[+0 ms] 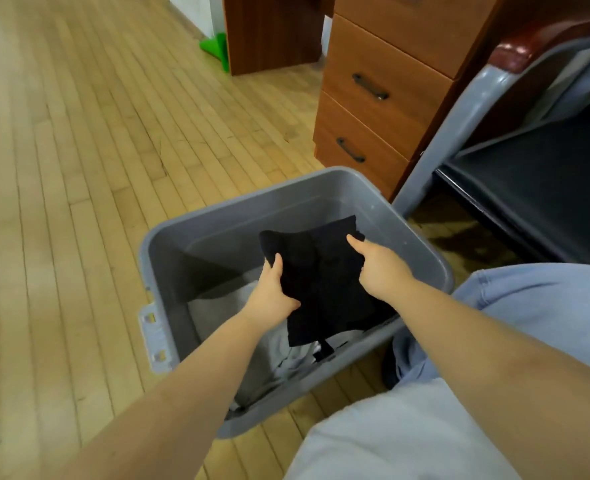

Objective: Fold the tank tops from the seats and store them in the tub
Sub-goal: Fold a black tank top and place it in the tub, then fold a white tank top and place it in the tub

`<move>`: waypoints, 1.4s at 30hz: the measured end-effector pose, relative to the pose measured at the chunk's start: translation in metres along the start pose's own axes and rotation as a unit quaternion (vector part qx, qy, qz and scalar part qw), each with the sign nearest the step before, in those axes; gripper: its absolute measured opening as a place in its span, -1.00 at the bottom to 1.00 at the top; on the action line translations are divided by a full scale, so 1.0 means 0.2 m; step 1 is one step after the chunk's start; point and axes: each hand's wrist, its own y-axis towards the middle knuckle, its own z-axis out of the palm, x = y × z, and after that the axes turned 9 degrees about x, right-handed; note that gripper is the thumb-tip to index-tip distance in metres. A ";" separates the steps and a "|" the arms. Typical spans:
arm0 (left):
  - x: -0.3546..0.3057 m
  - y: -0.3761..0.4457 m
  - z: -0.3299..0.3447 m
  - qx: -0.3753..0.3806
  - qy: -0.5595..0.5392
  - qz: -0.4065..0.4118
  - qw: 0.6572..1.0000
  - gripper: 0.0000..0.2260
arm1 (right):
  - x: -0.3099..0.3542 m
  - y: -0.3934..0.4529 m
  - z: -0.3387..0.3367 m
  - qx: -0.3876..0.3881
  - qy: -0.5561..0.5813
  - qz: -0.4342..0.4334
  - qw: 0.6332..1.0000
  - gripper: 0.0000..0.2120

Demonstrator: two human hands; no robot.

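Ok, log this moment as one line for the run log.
step: storing | left hand: grips black tank top | right hand: grips it | tank top over gray tub | light garment inside

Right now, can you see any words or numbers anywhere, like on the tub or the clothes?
None that can be read.
Gray tub: plain, no label showing.
Black tank top, held by the left hand and right hand: no print showing.
Wooden drawers: handles only, no writing.
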 end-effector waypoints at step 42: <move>-0.22 0.00 0.00 -0.028 0.408 0.005 0.913 -0.58 | 0.12 0.02 -0.04 0.086 -0.163 -0.099 0.978 -0.73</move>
